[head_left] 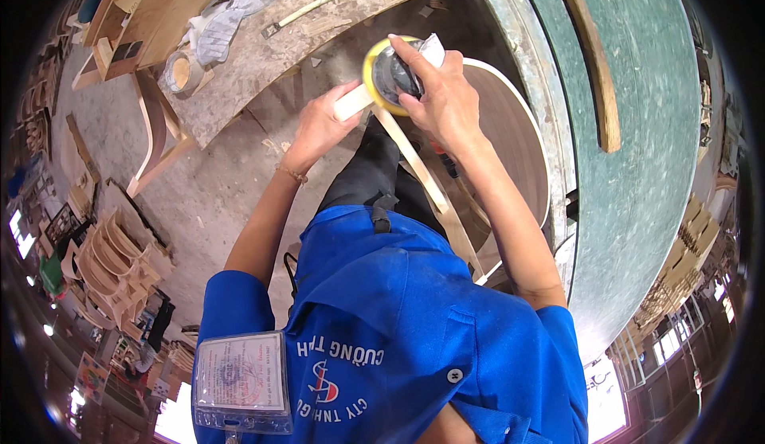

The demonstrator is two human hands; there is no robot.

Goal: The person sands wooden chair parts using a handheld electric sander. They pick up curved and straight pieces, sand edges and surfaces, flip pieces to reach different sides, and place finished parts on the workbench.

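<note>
My right hand (446,97) is closed over a round, dark-topped tool with a yellow rim, which looks like a disc sander (386,71). Its face lies against a pale wooden piece (351,103) that crosses beneath it. The near end of this piece is gripped in my left hand (325,125), fingers wrapped round it. Below the tool, a long pale wooden bar (418,169) slants down past my legs. The underside of the sander is hidden.
A rounded wooden panel with a pale rim (514,137) stands beside my right forearm. On the green table (637,205) lies a curved wooden strip (591,66). The left worktable (231,97) holds a hammer-like tool (319,6), a tape roll (182,72) and a cloth (227,26). Curved wooden parts (115,261) are stacked left.
</note>
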